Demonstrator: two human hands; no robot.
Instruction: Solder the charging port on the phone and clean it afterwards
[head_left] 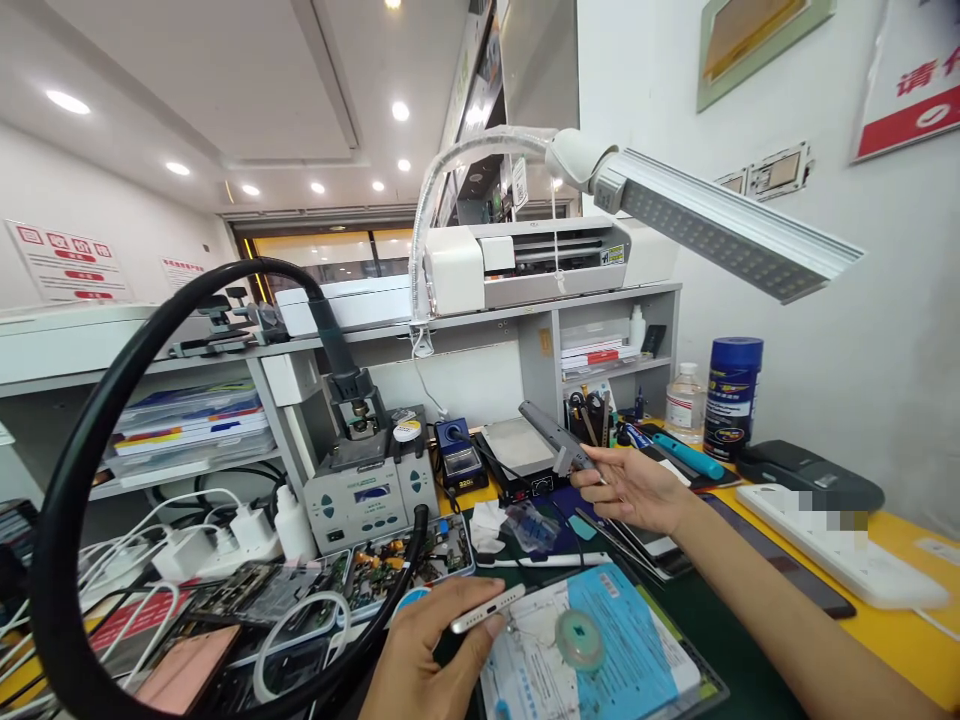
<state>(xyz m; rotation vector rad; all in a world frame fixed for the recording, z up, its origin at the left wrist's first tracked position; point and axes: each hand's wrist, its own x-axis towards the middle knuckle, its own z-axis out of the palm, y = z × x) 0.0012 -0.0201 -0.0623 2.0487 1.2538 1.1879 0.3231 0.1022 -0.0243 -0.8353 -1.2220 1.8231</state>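
My left hand [431, 645] is closed at the bottom centre, pinching a silver-edged smartphone [489, 608] between thumb and fingers. The phone's bottom edge faces me, with its charging port and speaker holes showing. Further right and forward, my right hand [637, 488] grips a long grey tool [553, 432] that slants up to the left, with a small block on its underside; its exact kind I cannot make out. Below the hands lies a blue and white pad [630, 640] bearing a round translucent greenish disc [579, 638]. A white stick-like tool [551, 560] lies behind the phone.
A grey soldering station [371, 495] stands behind a tray of small parts [442, 550]. A thick black hose [56, 500] loops across the left side. An LED lamp [727, 220] hangs overhead. A spray can [731, 395] and a white power strip [840, 545] are at right.
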